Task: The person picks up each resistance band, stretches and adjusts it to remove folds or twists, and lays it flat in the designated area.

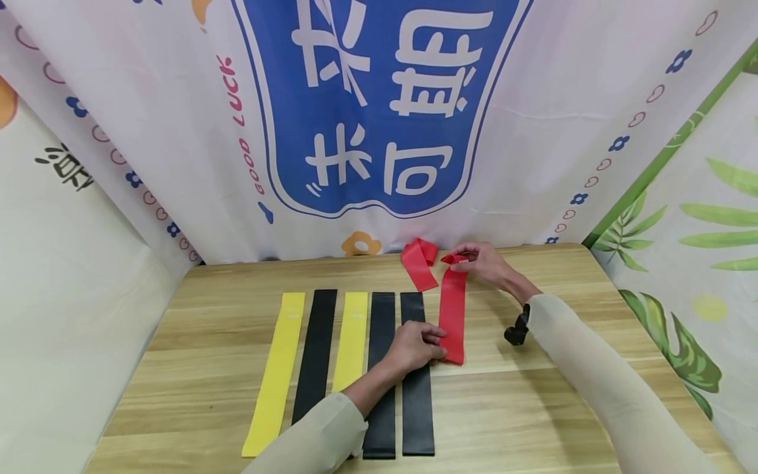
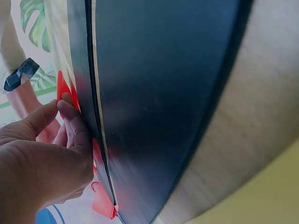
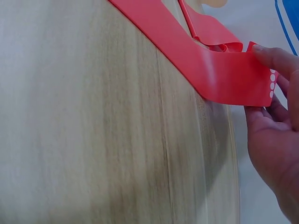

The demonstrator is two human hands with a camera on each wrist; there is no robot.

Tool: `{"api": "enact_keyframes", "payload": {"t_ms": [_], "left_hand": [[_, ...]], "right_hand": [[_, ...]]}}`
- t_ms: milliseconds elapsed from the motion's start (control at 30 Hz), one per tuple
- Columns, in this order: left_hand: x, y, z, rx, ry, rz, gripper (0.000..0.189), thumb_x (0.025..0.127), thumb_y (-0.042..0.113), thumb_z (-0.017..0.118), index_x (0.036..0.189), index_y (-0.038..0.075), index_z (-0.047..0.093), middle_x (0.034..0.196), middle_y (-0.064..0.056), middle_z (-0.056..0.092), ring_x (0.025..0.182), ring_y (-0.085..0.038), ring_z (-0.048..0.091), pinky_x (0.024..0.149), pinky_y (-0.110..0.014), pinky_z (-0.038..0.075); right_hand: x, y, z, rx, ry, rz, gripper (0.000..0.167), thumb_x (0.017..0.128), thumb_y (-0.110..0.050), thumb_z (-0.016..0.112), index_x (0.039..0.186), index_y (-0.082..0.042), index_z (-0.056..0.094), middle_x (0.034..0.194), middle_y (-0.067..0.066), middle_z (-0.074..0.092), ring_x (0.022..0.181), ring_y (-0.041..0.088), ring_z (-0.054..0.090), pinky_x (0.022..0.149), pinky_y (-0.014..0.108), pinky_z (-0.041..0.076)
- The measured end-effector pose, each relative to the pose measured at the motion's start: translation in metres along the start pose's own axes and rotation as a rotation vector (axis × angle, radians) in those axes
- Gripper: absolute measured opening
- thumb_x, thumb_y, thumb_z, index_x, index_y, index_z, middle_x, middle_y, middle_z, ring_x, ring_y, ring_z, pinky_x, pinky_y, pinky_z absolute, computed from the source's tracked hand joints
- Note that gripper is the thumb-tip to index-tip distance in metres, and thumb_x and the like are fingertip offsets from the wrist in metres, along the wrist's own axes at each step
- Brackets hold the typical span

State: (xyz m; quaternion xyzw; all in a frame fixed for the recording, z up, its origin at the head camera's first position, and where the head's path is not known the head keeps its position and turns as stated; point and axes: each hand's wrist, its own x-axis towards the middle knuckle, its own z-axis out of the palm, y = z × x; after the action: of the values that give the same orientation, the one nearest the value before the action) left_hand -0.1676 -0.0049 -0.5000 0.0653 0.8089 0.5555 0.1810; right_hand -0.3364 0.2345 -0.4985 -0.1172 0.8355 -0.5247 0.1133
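A flat red resistance band [image 1: 453,309] runs lengthwise on the table, to the right of a row of bands. My right hand [image 1: 482,260] pinches its far end between thumb and fingers; in the right wrist view that end, with white dots on the band [image 3: 224,77], bends up off the wood. My left hand [image 1: 411,345] reaches over the black bands and pinches the near part of the red band at its left edge. A second red resistance band [image 1: 419,270] lies folded over itself just left of the right hand.
Left of the red band, yellow [image 1: 275,375] and black resistance bands [image 1: 418,411] lie flat side by side, several in all. The wooden table [image 1: 195,368] meets a printed curtain [image 1: 177,131] at its far edge. A black wrist device [image 1: 517,329] is on the right arm.
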Motion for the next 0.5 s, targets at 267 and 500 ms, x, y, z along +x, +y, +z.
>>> {"api": "enact_keyframes", "payload": {"t_ms": [267,500], "left_hand": [[0.0007,-0.0012,0.0022,-0.016,0.025,0.007,0.022,0.091,0.002,0.082,0.113,-0.001,0.078,0.089,-0.006,0.076,0.064,-0.020,0.072,0.062,-0.029,0.061],[-0.0002,-0.0031,0.0028,-0.049,0.032,0.019,0.021,0.092,0.000,0.080,0.113,-0.003,0.078,0.090,-0.007,0.075,0.063,-0.019,0.072,0.062,-0.030,0.062]], "right_hand": [[-0.0005,0.0021,0.0005,-0.017,0.027,0.016,0.038,0.096,-0.027,0.081,0.128,-0.008,0.075,0.126,0.013,0.070,0.112,0.030,0.061,0.094,0.034,0.053],[-0.0027,0.0003,-0.0003,0.014,0.031,0.017,0.033,0.104,-0.023,0.070,0.130,-0.004,0.074,0.128,0.017,0.072,0.118,0.030,0.062,0.109,0.049,0.047]]}}
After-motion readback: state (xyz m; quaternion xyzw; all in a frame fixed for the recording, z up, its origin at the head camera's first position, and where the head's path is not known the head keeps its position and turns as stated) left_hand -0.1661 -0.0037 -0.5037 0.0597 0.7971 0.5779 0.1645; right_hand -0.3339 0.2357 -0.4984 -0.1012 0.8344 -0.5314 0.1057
